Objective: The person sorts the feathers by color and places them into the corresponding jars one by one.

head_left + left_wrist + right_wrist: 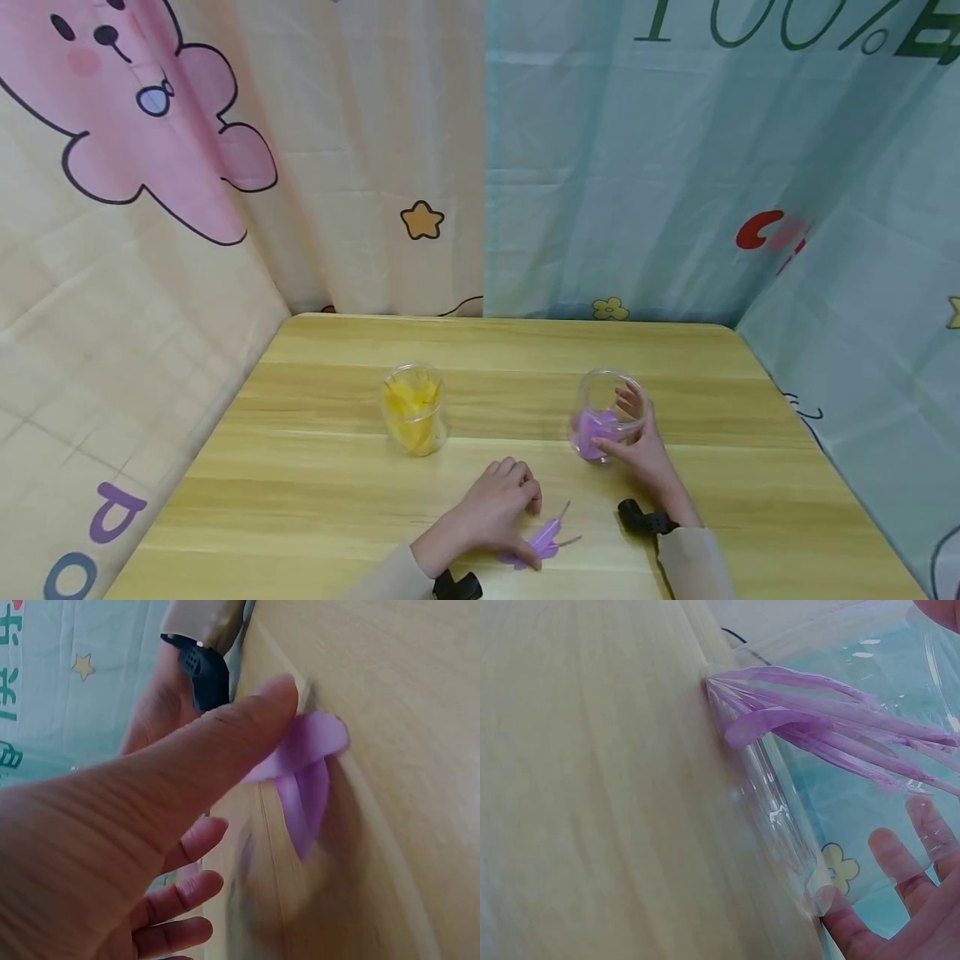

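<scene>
Purple feathers (547, 537) lie on the table near its front, several together, with thin pale stems pointing right. My left hand (495, 508) is over them, its thumb touching them in the head view; the left wrist view shows the other fingers spread apart from the purple feathers (304, 761). Farther back on the right, a clear plastic cup (611, 375) holds more purple feathers (817, 724). My right hand (641, 446) grips this cup from its right side, thumb in front and fingers round the far side, partly seen through the clear wall.
A second clear cup (431, 442) with yellow feather-like pieces (411, 400) stands back left on the wooden table (315, 467). Printed curtains (375, 150) hang behind the table and at both sides. Each wrist wears a black camera (645, 518).
</scene>
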